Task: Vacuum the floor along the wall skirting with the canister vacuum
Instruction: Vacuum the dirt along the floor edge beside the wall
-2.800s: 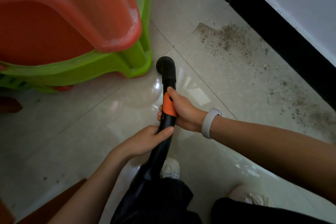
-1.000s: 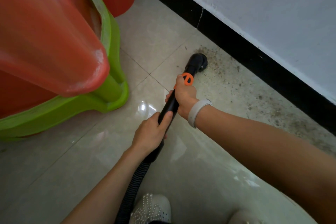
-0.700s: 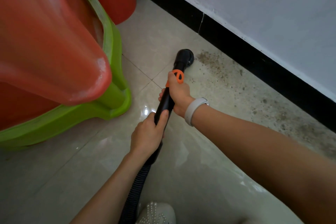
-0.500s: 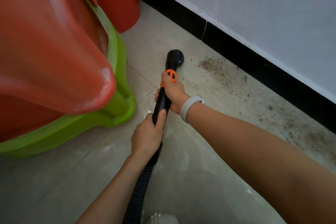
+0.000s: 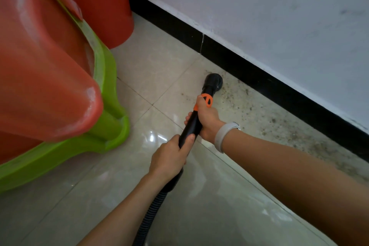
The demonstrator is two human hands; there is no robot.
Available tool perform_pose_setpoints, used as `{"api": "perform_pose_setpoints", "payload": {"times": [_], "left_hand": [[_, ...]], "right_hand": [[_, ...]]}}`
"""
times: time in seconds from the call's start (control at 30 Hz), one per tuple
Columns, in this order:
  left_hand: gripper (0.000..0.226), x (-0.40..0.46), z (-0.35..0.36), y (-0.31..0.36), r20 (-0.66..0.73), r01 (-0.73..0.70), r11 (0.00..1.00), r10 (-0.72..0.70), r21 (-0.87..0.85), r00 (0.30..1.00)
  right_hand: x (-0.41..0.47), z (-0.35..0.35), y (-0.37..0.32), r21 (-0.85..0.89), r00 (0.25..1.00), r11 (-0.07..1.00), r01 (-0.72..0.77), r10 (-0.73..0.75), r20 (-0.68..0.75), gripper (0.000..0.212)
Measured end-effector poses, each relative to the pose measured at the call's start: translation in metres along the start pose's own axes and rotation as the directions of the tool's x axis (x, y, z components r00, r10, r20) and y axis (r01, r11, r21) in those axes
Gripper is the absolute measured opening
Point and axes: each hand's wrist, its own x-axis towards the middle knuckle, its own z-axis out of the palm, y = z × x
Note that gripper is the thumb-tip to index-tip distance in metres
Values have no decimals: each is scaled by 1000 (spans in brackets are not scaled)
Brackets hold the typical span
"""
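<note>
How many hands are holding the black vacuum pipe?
2. The right hand grips the vacuum pipe near its orange ring, closer to the wall. The left hand grips it lower down, just above the ribbed hose.

Both our forearms were bare, no sleeves in frame. Our right hand (image 5: 206, 121) had a pale grey smooth band (image 5: 223, 136) worn at the wrist, just behind the grip, with a small clasp or module on its outer edge. Our left hand (image 5: 169, 158) carried nothing: no ring, no band, no glove.
</note>
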Motion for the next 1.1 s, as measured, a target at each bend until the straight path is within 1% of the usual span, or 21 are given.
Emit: {"api": "perform_pose_setpoints", "payload": {"times": [0.1,0.2,0.33,0.47,0.6,0.67,0.83,1.1], "left_hand": [[42,-3,9,7,66,-29,1000,29,10,997],[44,-3,12,8,80,-42,999,41,9,996],[46,-1,7,5,-5,-46,999,46,10,999],[48,7,-4,-2,-116,6,1000,-7,-10,993],[50,23,-17,0,-187,18,999,-25,-43,982],[51,36,-21,2,-201,25,999,-34,-46,979],[57,58,-14,3,-154,23,996,-36,-88,987],[47,51,7,22,-67,-15,992,7,-122,998]], "right_hand": [[-2,-19,0,20,998,1000,8,-7,-56,31],[-2,-25,1,23,996,999,37,-35,-81,31],[0,-13,-1,33,999,999,41,-39,-34,31],[7,13,-2,-13,998,998,56,-55,33,32],[18,36,-16,-66,994,995,80,-75,76,33],[25,44,-24,-82,994,993,85,-78,83,34],[37,42,-38,-84,994,994,71,-64,85,34],[35,2,-40,-33,998,998,53,-53,25,33]]}}
